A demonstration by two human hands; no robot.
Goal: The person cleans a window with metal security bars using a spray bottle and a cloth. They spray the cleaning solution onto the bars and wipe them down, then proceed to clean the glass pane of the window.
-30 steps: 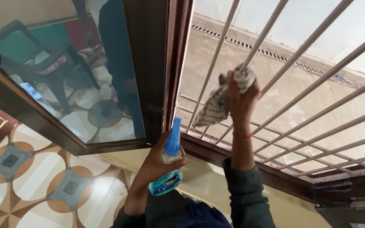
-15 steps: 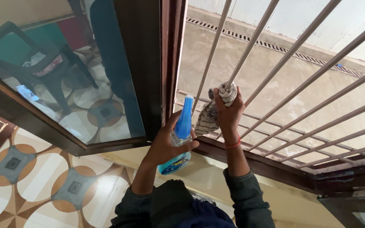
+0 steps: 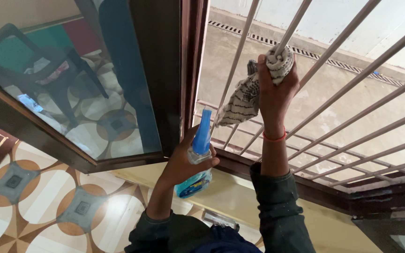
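up at one o'clock, the right hand [image 3: 273, 93] is clenched around a striped cleaning cloth [image 3: 244, 100], pressing it onto a pale grille bar [image 3: 341, 44] whose long axis runs from seven to one o'clock. down at seven o'clock of it, the left hand [image 3: 183, 161] grips an upright blue spray bottle [image 3: 198, 161], farther from the bar.

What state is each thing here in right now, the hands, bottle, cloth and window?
Left hand: closed around the spray bottle.
Spray bottle: upright, blue nozzle on top, blue liquid inside.
Right hand: gripping the cloth against a bar.
Cloth: bunched, its end hanging down.
Window pane: swung open inward.
Grille bars: fixed.
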